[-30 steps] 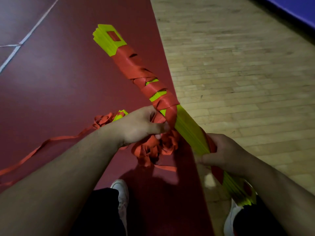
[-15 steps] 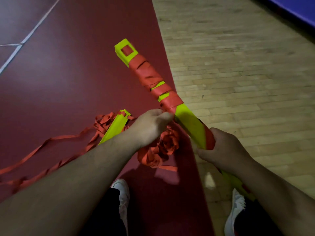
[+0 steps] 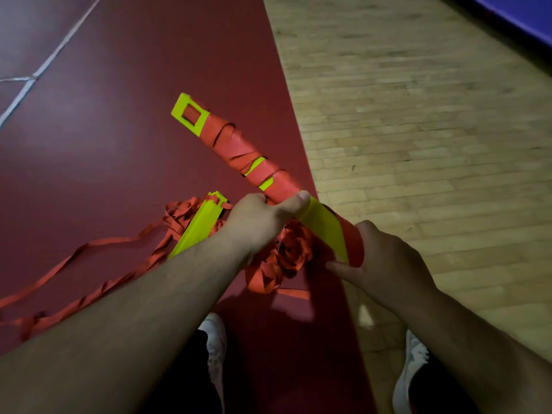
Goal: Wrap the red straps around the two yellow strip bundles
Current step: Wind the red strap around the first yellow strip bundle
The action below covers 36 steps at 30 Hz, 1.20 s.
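A long yellow strip bundle (image 3: 324, 227) slants from upper left to lower right in front of me. Red strap (image 3: 239, 150) is wound around its far half up to a slotted yellow end. My left hand (image 3: 263, 219) grips the bundle at the edge of the wrapping, thumb on top, and holds red strap there. My right hand (image 3: 385, 264) clasps the bundle's near part over another red band. A loose wad of red strap (image 3: 286, 258) hangs under the bundle. A second yellow bundle (image 3: 198, 227) lies on the floor behind my left forearm, partly hidden.
Long red strap tails (image 3: 89, 255) trail left across the dark red floor (image 3: 119, 144). Wooden floorboards (image 3: 433, 130) begin to the right. My two white shoes (image 3: 213, 339) stand below the hands. White court lines (image 3: 30, 82) run at the far left.
The bundle has turned and dropped lower, its far end now nearer. My left hand has shifted up onto the bundle at the wrap's edge. The right hand keeps its grip.
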Each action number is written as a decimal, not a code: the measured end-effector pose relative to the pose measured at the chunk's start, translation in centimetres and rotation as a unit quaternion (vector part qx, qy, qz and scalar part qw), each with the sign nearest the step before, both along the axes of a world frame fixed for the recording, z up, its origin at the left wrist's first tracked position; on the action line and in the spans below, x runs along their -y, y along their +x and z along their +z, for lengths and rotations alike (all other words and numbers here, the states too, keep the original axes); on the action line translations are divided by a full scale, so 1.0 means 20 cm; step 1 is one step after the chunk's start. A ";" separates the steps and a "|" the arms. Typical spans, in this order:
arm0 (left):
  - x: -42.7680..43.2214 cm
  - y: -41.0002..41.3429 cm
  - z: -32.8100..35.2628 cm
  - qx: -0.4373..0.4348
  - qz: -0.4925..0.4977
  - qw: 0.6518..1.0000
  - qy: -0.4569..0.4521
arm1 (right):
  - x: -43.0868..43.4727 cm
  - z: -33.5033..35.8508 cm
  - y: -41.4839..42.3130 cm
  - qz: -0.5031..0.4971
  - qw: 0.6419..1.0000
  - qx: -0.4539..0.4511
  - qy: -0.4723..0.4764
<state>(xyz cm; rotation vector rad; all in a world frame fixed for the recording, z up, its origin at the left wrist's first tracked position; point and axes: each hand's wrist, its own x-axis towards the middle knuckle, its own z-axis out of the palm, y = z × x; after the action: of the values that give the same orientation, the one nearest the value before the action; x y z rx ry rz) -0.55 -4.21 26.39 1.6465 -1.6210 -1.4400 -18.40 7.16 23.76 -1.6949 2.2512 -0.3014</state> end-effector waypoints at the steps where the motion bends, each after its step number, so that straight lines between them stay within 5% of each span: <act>1: 0.00 0.00 0.00 -0.003 0.017 1.000 0.002 | -0.01 -0.01 0.00 0.023 1.000 0.019 -0.001; 6: 0.00 0.00 -0.02 -0.014 0.072 0.997 -0.002 | -0.03 -0.06 0.04 0.126 0.987 0.103 0.015; 11: -0.01 -0.01 -0.05 -0.055 0.098 0.994 -0.001 | -0.03 -0.06 0.07 0.121 0.991 0.033 -0.056; 16: 0.01 0.00 -0.01 -0.157 0.053 0.986 -0.023 | 0.02 0.05 -0.01 0.054 0.940 0.334 0.051; 22: 0.01 0.00 0.05 -0.235 -0.019 0.972 -0.013 | -0.02 0.05 -0.02 0.059 0.826 0.519 0.212; 28: 0.06 0.06 0.05 -0.242 -0.104 0.965 -0.019 | 0.00 0.05 -0.06 0.058 0.836 0.526 0.142; 36: 0.01 0.04 0.07 -0.135 -0.203 0.967 -0.072 | 0.01 0.00 -0.09 0.033 0.842 0.529 0.101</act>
<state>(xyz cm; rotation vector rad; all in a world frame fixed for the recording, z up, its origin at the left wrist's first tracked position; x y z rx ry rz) 0.27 -4.51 27.80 1.0229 -1.9170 -1.6079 -20.19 6.97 23.83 -1.0460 1.3188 -0.7330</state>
